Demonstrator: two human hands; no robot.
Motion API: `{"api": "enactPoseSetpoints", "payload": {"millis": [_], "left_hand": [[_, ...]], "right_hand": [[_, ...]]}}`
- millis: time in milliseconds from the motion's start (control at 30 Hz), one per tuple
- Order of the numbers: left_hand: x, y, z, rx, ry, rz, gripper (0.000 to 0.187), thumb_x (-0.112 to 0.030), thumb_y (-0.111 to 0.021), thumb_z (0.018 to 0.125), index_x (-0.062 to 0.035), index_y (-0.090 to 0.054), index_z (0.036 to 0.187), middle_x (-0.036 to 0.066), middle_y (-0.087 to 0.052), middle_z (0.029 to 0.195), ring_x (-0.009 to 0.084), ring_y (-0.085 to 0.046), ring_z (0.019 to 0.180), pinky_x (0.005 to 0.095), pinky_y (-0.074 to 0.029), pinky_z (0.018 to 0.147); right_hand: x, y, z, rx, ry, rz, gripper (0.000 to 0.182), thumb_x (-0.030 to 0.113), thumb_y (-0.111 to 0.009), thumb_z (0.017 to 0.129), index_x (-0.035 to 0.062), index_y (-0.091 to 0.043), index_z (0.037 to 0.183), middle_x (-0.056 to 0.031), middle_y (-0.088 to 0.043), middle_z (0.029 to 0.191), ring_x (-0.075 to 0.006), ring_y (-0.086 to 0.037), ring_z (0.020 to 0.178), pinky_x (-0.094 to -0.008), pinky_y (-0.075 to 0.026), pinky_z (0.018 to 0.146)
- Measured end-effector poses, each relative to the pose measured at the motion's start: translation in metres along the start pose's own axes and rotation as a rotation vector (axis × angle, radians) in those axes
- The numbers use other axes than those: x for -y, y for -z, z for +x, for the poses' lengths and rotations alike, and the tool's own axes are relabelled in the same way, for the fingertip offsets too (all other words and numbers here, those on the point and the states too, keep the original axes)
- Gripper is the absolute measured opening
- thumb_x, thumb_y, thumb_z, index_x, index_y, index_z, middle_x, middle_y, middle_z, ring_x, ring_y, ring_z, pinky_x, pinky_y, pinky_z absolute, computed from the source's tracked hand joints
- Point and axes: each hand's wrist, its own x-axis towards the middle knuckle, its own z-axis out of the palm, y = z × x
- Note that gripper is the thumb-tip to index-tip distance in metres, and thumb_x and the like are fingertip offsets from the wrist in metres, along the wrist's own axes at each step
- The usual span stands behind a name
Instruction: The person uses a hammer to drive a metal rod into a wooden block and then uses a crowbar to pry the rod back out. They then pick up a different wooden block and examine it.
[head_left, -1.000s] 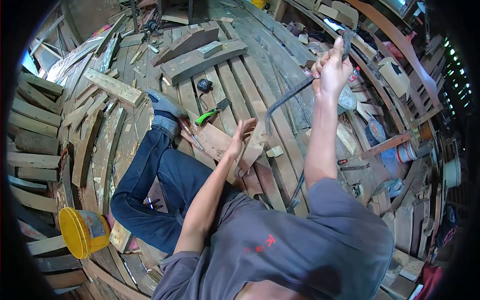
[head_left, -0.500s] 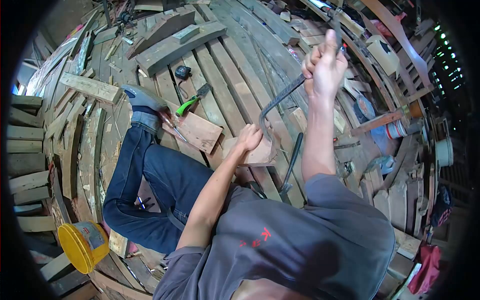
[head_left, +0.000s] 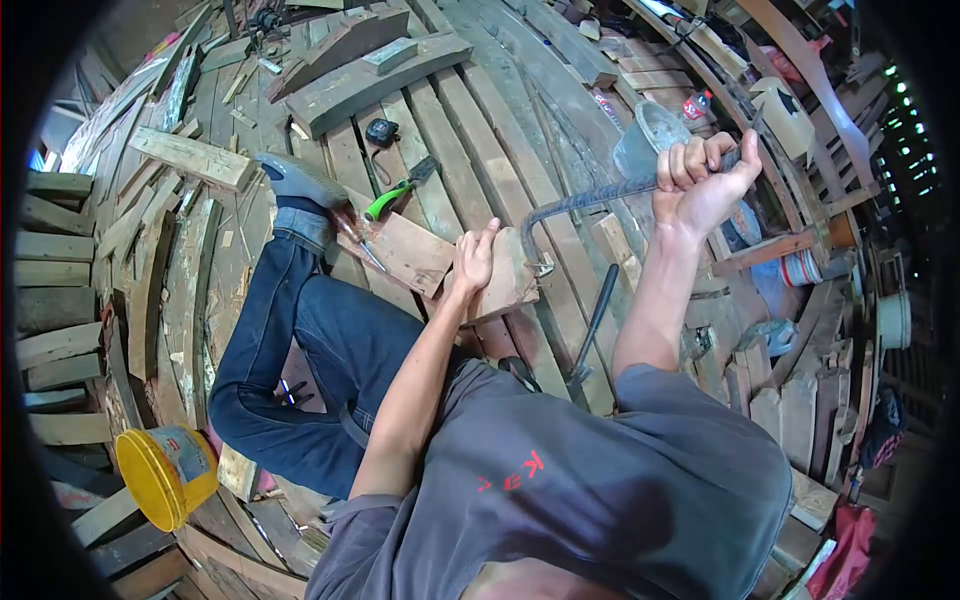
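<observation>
A short wooden block (head_left: pixel 508 278) lies on the slatted planks before my body. My left hand (head_left: pixel 474 262) presses on its left end, fingers folded over it. In my right hand (head_left: pixel 702 180) is a long dark metal bar (head_left: pixel 592 197), gripped near its upper end. The bar's hooked end touches the block's right edge. Another board (head_left: pixel 405 250) lies left of the block, its far end by my shoe. A green-handled tool (head_left: pixel 390 200) and a screwdriver-like tool (head_left: pixel 362 240) rest near it. Right of the block lies a dark rod-like tool (head_left: pixel 597 322).
A tape measure (head_left: pixel 381 131) and thick beams (head_left: pixel 375 80) lie ahead. A grey basin (head_left: pixel 650 140) and a red-labelled bottle (head_left: pixel 697 104) stand beyond my right hand. The yellow bucket (head_left: pixel 165 475) is at lower left. Stacked planks (head_left: pixel 55 295) line the left edge.
My right hand has swung down and to the right, lowering the bar to a flatter angle. My left hand has shifted slightly left along the block, and the view has moved a little.
</observation>
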Motion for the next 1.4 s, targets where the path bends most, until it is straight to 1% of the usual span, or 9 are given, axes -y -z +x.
{"api": "enactPoseSetpoints", "payload": {"millis": [100, 200, 400, 633, 733, 867, 900, 1133, 1400], "left_hand": [[0.006, -0.006, 0.000, -0.079, -0.120, 0.008, 0.068, -0.050, -0.039, 0.097, 0.0102, -0.048, 0.066, 0.033, -0.045, 0.064, 0.0509, -0.049, 0.063, 0.0542, -0.035, 0.061], [0.007, -0.002, 0.000, 0.068, -0.016, 0.047, 0.051, -0.036, -0.040, 0.100, 0.0059, -0.048, 0.072, 0.030, -0.049, 0.069, 0.0485, -0.047, 0.071, 0.0531, -0.032, 0.068], [-0.002, -0.003, 0.000, -0.009, 0.016, -0.011, 0.065, -0.046, -0.041, 0.097, 0.0104, -0.050, 0.067, 0.034, -0.049, 0.068, 0.0522, -0.051, 0.070, 0.0543, -0.036, 0.065], [0.008, -0.009, 0.000, -0.068, -0.093, 0.015, 0.062, -0.045, -0.044, 0.096, 0.0101, -0.053, 0.069, 0.034, -0.049, 0.069, 0.0510, -0.052, 0.072, 0.0536, -0.036, 0.066], [-0.006, 0.005, 0.002, 0.167, 0.091, 0.089, 0.037, -0.028, -0.043, 0.099, 0.0032, -0.061, 0.090, 0.028, -0.062, 0.088, 0.0459, -0.054, 0.084, 0.0505, -0.039, 0.077], [0.004, -0.008, 0.009, -0.166, -0.252, -0.174, 0.052, -0.040, -0.052, 0.089, 0.0105, -0.062, 0.079, 0.030, -0.061, 0.075, 0.0406, -0.061, 0.071, 0.0446, -0.044, 0.068], [0.000, -0.002, 0.012, -0.024, -0.062, -0.221, 0.049, -0.037, -0.054, 0.087, 0.0097, -0.067, 0.089, 0.028, -0.066, 0.085, 0.0368, -0.066, 0.081, 0.0400, -0.048, 0.074], [0.015, -0.013, 0.010, -0.165, -0.118, -0.230, 0.048, -0.035, -0.052, 0.086, 0.0073, -0.069, 0.098, 0.028, -0.068, 0.092, 0.0342, -0.068, 0.092, 0.0378, -0.050, 0.082], [0.010, 0.008, 0.003, -0.113, -0.026, -0.323, 0.043, -0.033, -0.053, 0.087, 0.0075, -0.066, 0.086, 0.019, -0.067, 0.076, 0.0267, -0.061, 0.072, 0.0376, -0.045, 0.069]], "right_hand": [[0.005, -0.005, -0.004, 0.001, 0.057, -0.038, 0.051, 0.051, -0.048, 0.096, 0.0143, -0.031, 0.065, 0.0041, -0.020, 0.048, -0.0085, -0.014, 0.040, -0.0269, -0.015, 0.040], [0.013, -0.011, -0.003, -0.037, 0.143, -0.053, 0.051, 0.050, -0.049, 0.096, 0.0133, -0.031, 0.065, 0.0038, -0.020, 0.049, -0.0086, -0.015, 0.040, -0.0270, -0.015, 0.039], [0.018, -0.013, -0.001, -0.051, 0.185, -0.061, 0.052, 0.050, -0.050, 0.096, 0.0123, -0.031, 0.065, 0.0034, -0.018, 0.049, -0.0090, -0.016, 0.040, -0.0271, -0.014, 0.039], [0.022, -0.001, -0.007, -0.062, 0.145, -0.093, 0.051, 0.049, -0.048, 0.098, 0.0121, -0.031, 0.067, 0.0034, -0.019, 0.050, -0.0091, -0.017, 0.040, -0.0270, -0.017, 0.038], [0.027, 0.001, -0.007, -0.043, 0.134, -0.090, 0.051, 0.048, -0.047, 0.099, 0.0117, -0.031, 0.067, 0.0033, -0.019, 0.051, -0.0091, -0.017, 0.040, -0.0273, -0.018, 0.038], [0.026, -0.005, -0.002, 0.003, 0.120, -0.107, 0.050, 0.046, -0.047, 0.100, 0.0110, -0.031, 0.068, 0.0032, -0.020, 0.051, -0.0087, -0.018, 0.040, -0.0276, -0.018, 0.038], [0.025, -0.009, -0.002, 0.019, 0.115, -0.110, 0.050, 0.046, -0.047, 0.100, 0.0109, -0.031, 0.068, 0.0031, -0.020, 0.051, -0.0086, -0.018, 0.040, -0.0275, -0.018, 0.038], [0.013, -0.028, -0.008, 0.186, 0.132, -0.117, 0.049, 0.043, -0.047, 0.101, 0.0108, -0.030, 0.067, 0.0027, -0.021, 0.050, -0.0079, -0.018, 0.039, -0.0260, -0.018, 0.037], [0.006, -0.046, -0.017, 0.217, 0.080, -0.148, 0.048, 0.045, -0.045, 0.101, 0.0122, -0.032, 0.068, 0.0037, -0.020, 0.050, -0.0080, -0.015, 0.041, -0.0266, -0.017, 0.040]]}}
